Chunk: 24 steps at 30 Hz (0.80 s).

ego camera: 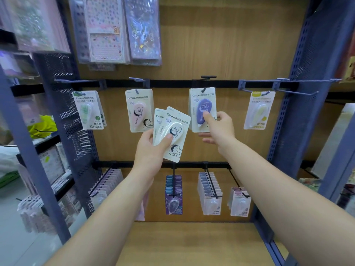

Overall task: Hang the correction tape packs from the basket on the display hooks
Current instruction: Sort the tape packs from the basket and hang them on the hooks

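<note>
- Left hand (151, 150), centre of frame: thumb and fingers grip two white packs (175, 131), fanned.
- Right hand (219, 127), right of centre: pinches the lower right of the purple pack (201, 106), which hangs on a hook (203, 90).
- Pink pack (139, 110), green pack (88, 110) and yellow pack (259, 110) hang on the same rail (172, 83).

Display rack (230, 45): wood-grain back panel between blue perforated uprights. Upper rail (172, 83), mid-frame, has four hooks in use. Front items, left to right: green pack (88, 110), pink pack (139, 110), purple pack (202, 104), yellow pack (259, 110). Lower rail (188, 164): four long black hooks carry stacked packs (210, 192). Wooden shelf (192, 242) at bottom of frame.
</note>
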Motion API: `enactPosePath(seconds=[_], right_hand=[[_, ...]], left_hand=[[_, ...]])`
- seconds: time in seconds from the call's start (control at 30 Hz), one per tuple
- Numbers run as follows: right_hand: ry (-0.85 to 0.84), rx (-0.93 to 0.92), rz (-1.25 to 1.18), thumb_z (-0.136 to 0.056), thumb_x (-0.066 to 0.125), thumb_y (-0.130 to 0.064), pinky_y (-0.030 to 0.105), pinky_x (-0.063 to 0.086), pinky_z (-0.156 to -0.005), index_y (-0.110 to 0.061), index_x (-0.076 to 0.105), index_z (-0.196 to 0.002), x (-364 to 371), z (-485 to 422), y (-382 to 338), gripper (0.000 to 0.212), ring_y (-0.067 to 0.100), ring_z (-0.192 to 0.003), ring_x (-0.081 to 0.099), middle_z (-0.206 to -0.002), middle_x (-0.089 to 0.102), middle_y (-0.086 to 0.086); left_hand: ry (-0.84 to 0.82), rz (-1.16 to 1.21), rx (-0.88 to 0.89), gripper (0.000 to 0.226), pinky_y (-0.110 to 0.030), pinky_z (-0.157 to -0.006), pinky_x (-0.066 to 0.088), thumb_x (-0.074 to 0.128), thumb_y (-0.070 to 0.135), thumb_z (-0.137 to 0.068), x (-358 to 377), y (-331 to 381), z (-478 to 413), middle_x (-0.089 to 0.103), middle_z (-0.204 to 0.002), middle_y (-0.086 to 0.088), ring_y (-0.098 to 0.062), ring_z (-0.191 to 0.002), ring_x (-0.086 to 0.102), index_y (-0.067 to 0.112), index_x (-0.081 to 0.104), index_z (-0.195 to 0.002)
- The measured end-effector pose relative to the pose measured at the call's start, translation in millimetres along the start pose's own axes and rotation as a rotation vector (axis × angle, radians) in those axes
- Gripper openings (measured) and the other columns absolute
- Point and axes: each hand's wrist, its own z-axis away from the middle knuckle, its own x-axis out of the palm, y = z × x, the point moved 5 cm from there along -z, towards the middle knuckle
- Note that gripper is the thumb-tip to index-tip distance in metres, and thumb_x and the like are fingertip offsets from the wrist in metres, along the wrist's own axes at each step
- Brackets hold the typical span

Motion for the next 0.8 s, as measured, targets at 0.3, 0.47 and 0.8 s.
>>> enactPosePath(seconds=[0.3,0.47,0.8], right_hand=[[-0.102,-0.106,0.059,-0.096,0.065,-0.043,0.022,0.048,-0.084,-0.025,0.061,-0.116,-11,70,40,0.028,-0.002,-0.1,0.06,-0.11,0.064,-0.015],[-0.246,-0.009,-0.128,-0.095,0.071,-0.029,0.032,0.062,-0.071,-0.015,0.06,-0.118,-12,95,57,0.029,0.017,-0.089,0.076,-0.103,0.076,0.005],[-0.141,0.224,0.016,-0.098,0.067,-0.016,0.053,0.06,-0.089,-0.023,0.066,-0.117,-153,98,185,0.021,0.02,-0.101,0.075,-0.106,0.078,-0.004]], left_hand=[[-0.023,0.024,0.005,0.05,-0.025,-0.079,0.06,0.08,0.018,-0.087,10,-10,21,0.074,-0.117,0.004,-0.011,-0.102,0.074,0.016,0.057,-0.131],[-0.042,0.009,-0.034,0.056,-0.034,-0.081,0.061,0.086,0.02,-0.08,27,-28,41,0.075,-0.115,-0.001,-0.018,-0.102,0.075,0.014,0.057,-0.128],[-0.125,-0.154,-0.268,0.02,-0.026,-0.059,0.056,0.071,0.013,-0.093,81,-126,105,0.076,-0.102,0.006,-0.009,-0.081,0.075,0.027,0.065,-0.107]])
